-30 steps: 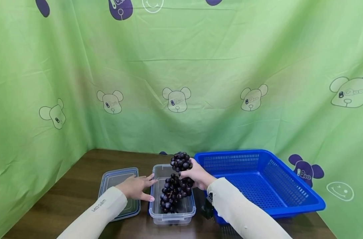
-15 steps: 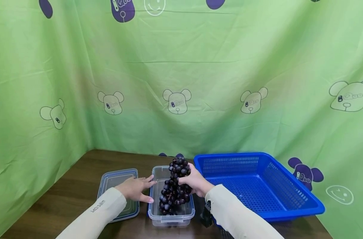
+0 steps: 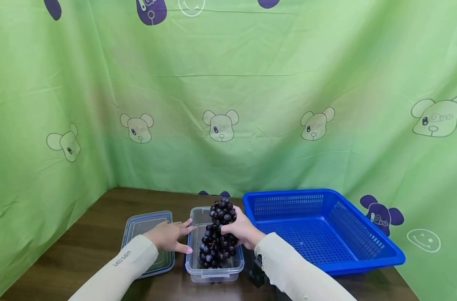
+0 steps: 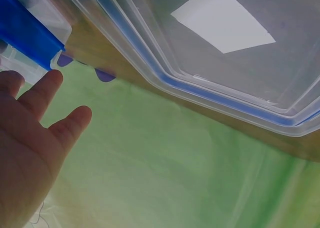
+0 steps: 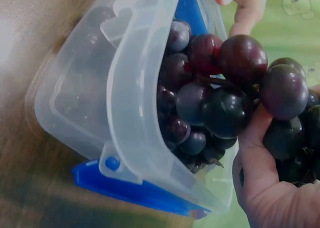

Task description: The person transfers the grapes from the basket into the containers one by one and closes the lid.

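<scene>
A bunch of dark purple grapes [image 3: 211, 246] hangs into a clear plastic container [image 3: 213, 274] with blue side clips. My right hand [image 3: 246, 230] grips the bunch near its upper part, thumb across the grapes. In the right wrist view, grapes [image 5: 227, 112] fill the container's mouth, and the right hand [image 5: 272, 200] curls round the upper ones. My left hand [image 3: 168, 237] lies at the container's left rim with fingers spread, holding nothing. Its fingers show spread in the left wrist view too, beside a blue clip [image 4: 30, 30]. Whether they touch the clip I cannot tell.
A clear lid [image 3: 147, 225] with a blue seal lies on the brown table [image 3: 81, 238], left of the container and partly under the left forearm. A large blue plastic basket [image 3: 363, 267] stands at the right. A green patterned curtain [image 3: 220, 167] hangs behind the table.
The right hand has moved slightly left and down with the grapes, and the bunch sits lower in the container. The left hand has stayed at the left rim.
</scene>
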Available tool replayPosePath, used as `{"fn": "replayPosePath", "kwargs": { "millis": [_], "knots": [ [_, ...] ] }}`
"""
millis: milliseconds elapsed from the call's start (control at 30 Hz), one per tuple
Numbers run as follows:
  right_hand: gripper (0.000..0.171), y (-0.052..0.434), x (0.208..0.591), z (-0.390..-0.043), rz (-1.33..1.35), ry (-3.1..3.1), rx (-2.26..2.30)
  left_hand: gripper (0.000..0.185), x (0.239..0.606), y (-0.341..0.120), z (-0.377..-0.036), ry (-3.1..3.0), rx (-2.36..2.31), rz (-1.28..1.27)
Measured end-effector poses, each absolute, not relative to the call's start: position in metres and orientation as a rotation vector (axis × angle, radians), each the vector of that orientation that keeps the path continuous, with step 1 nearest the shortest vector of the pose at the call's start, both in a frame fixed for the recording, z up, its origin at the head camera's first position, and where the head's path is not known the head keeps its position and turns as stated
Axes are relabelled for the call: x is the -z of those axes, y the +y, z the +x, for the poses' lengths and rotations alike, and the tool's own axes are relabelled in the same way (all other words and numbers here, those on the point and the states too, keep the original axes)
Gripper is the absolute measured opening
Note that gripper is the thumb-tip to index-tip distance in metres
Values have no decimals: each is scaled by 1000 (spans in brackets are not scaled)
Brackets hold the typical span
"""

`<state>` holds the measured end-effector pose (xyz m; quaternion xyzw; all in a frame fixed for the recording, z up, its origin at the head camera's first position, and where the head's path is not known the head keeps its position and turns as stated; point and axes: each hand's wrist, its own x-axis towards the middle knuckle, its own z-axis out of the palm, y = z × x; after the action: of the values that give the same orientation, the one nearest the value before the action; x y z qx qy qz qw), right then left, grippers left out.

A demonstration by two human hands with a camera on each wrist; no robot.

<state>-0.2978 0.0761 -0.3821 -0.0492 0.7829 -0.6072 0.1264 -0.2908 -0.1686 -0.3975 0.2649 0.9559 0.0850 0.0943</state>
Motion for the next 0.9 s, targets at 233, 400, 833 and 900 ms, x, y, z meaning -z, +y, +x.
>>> {"fn": "replayPosePath", "kwargs": {
  "millis": [233,400,833,900],
  "knots": [
    [88,73,381,-295,-113,2303,1745,71,398,-169,-293,2844,-245,772],
    [88,70,382,-292,-110,2318,1689,70,402,-168,-293,2847,-253,764],
    [95,67,383,-291,-117,2336,1560,70,401,-167,-290,2844,-264,753],
    [95,65,383,-291,-122,2344,1546,70,401,-167,-291,2843,-262,751]
  ]
}}
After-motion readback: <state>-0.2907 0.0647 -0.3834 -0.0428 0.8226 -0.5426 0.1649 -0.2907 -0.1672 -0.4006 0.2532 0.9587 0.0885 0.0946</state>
